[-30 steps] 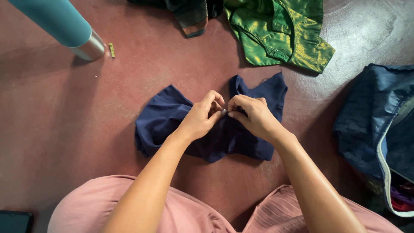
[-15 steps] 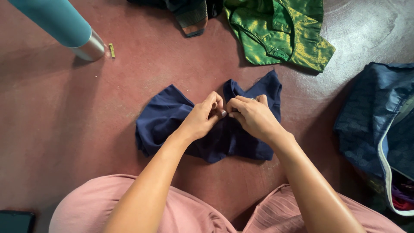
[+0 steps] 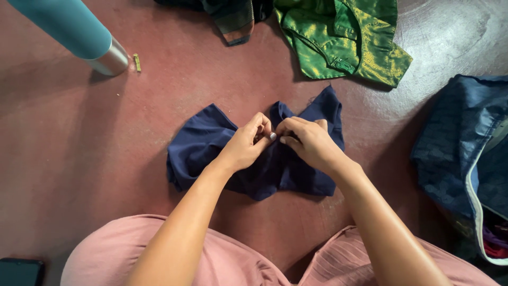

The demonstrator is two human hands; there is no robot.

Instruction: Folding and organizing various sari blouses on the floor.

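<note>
A small navy blue garment [image 3: 201, 151] lies spread on the reddish-brown floor in front of me. My left hand [image 3: 247, 143] and my right hand [image 3: 307, 140] meet over its middle, fingertips pinching the cloth close together at the front opening. What sits between the fingertips is too small to make out. My forearms reach in from the bottom of the view, over my knees in pink cloth [image 3: 106, 254].
A shiny green garment [image 3: 344, 37] lies crumpled at the top, beside a dark checked cloth [image 3: 233, 16]. A teal pole with a metal foot [image 3: 79, 34] stands top left. A dark blue bag [image 3: 465, 153] sits at the right edge. A dark flat object [image 3: 18, 271] lies bottom left.
Both hands stay pinched together on the navy garment, with only slight finger shifts. The cloth's upper right flap has settled a little.
</note>
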